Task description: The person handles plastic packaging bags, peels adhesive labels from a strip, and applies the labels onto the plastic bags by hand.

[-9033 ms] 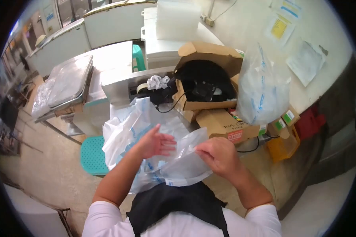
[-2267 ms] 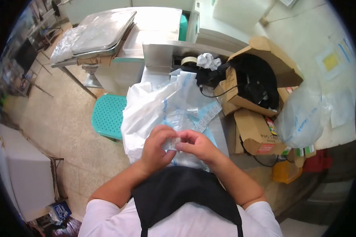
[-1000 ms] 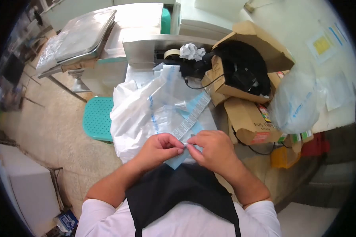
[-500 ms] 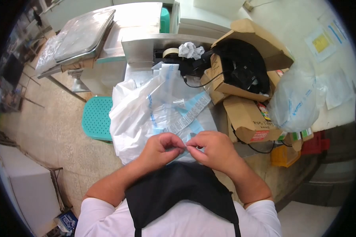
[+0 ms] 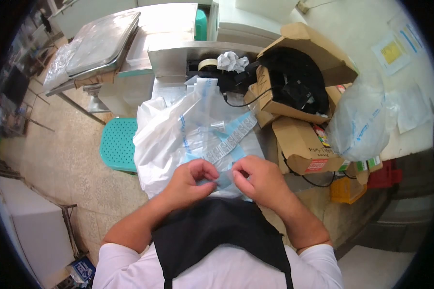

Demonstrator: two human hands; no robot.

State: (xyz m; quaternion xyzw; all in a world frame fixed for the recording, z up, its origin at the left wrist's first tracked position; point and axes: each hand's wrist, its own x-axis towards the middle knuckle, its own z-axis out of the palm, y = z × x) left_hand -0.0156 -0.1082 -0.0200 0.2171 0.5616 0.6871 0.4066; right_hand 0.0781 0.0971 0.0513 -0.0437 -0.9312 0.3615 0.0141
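Observation:
My left hand is curled just above the plastic, thumb and fingertips close to a thin, see-through bluish film. My right hand is bent the same way a short gap to the right, its fingertips at the film too. What the fingertips pinch is too small and see-through to make out. Beneath and beyond both hands lies a heap of white and clear plastic bags with blue print. On it rest a printed strip of labels and a small clear roll.
A teal stool stands left of the bags. Behind are a tape roll and crumpled paper. To the right sit an open cardboard box with black items, a lower carton and a filled clear bag. Metal trays lie back left.
The view has swung away from the wall and back. My hands were apart over a clear bag, came together on a small white piece, and now have drawn slightly apart.

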